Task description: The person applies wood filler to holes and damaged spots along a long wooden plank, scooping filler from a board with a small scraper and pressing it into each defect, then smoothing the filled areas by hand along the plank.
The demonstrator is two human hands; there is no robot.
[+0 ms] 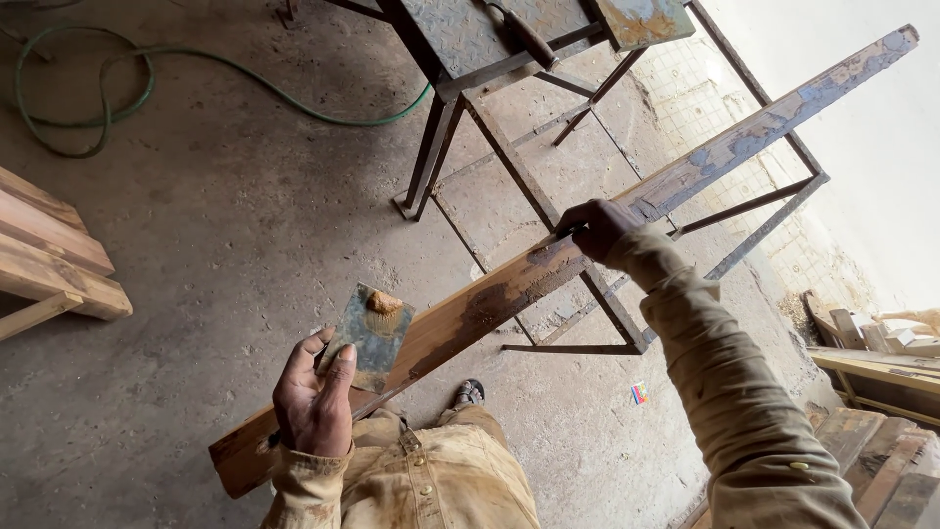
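A long wooden plank [470,313] with patchy, peeling paint runs diagonally from lower left to upper right. My right hand [595,227] grips its upper edge near the middle. My left hand [315,400] is at the plank's lower end and holds a flat metal scraper blade [372,335]. A lump of brown putty [384,303] sits on the blade's top edge. The blade lies just above the plank's face. My sandalled foot [468,394] shows on the floor below the plank.
A rusty metal-frame table [509,49] stands ahead, with a tool on its top. A green hose [108,98] loops over the concrete floor at upper left. Wooden boards [49,260] are stacked at left, and more timber [881,362] lies at lower right.
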